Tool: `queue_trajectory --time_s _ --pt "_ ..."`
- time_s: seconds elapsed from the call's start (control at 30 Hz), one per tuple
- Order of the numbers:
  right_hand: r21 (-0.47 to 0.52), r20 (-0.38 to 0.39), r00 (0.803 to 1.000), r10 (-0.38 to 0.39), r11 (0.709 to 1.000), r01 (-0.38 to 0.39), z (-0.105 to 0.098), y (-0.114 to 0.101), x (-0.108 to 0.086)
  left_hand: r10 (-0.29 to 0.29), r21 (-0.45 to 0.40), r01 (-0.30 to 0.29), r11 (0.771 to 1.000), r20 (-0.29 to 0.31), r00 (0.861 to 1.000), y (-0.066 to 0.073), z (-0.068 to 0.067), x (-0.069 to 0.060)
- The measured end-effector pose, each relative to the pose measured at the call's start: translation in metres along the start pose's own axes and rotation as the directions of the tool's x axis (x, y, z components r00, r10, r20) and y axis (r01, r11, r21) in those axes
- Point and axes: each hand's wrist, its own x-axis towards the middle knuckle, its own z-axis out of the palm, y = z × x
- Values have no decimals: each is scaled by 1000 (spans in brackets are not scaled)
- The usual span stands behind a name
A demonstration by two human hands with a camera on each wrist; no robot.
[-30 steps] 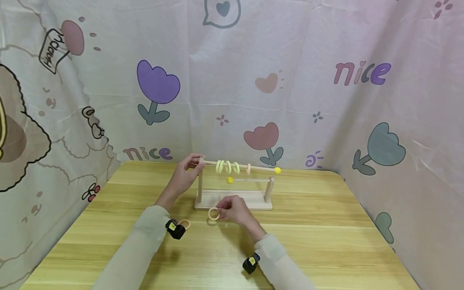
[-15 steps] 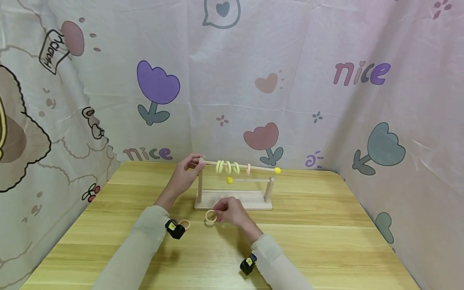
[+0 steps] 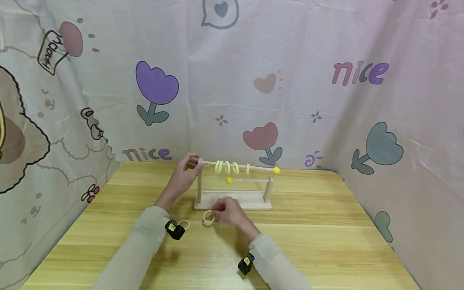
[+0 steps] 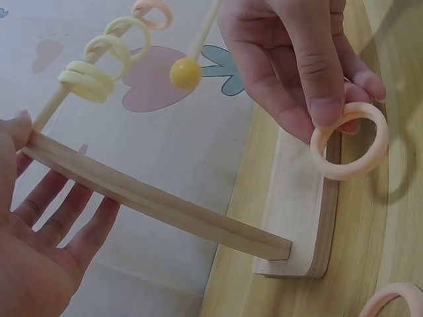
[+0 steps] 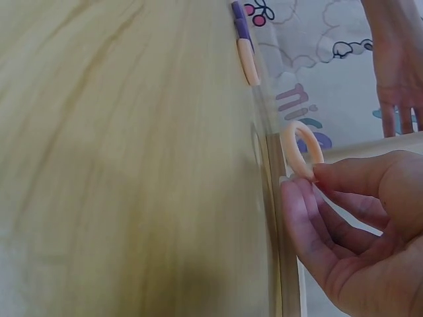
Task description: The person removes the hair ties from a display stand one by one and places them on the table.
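Note:
A wooden stand [image 3: 250,200] carries two rods on upright posts. My left hand [image 3: 183,176] grips the top of its left post [image 4: 158,198], thumb by the rod's root. On the upper rod hang several pale yellow rings [image 4: 86,82] and one peach ring [image 3: 247,169]; a yellow ball [image 3: 276,170] caps its far end. The lower rod ends in another yellow ball [image 3: 229,181] and bears no ring. In front of the base, my right hand [image 3: 230,212] pinches a loose peach ring [image 4: 381,142] between thumb and fingertips, just above the table.
Another peach ring [image 3: 187,222] lies on the wooden table [image 3: 326,241] beside the left wrist, partly behind the black wrist camera [image 3: 175,230]. Purple rings [image 5: 242,28] appear beside it in the right wrist view. A printed cloth [image 3: 224,72] hangs behind the table.
My right hand has shifted a little to the left and slightly toward me, carrying the pinched peach ring. The left hand keeps its grip on the post.

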Motion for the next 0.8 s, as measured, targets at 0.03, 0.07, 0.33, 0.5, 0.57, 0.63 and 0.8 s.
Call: queue_trajectory --time_s 0.03,0.07,0.33,0.5,0.57,0.63,0.8 --pt "1 0 1000 0 1000 0 0 0 0 1 1 -1 1000 1 1000 -1 0 0" --pt "3 0 1000 2 1000 -2 1 0 1 1 4 -1 1000 1 1000 -1 0 0" --pt "-15 -2 1000 -6 1000 6 7 2 4 9 -25 -9 1000 8 1000 -5 0 2" --pt "-26 -2 1000 -22 999 22 10 2 6 30 -44 -29 999 16 999 -3 1 1" --pt "-30 -4 1000 -20 999 19 11 2 6 34 -49 -33 998 16 999 -3 1 1" --pt "-29 -4 1000 -16 999 16 11 1 6 38 -49 -37 998 16 999 -3 1 2" --pt "-16 -6 1000 -17 1000 17 13 0 5 48 -49 -47 998 15 999 -4 1 2"
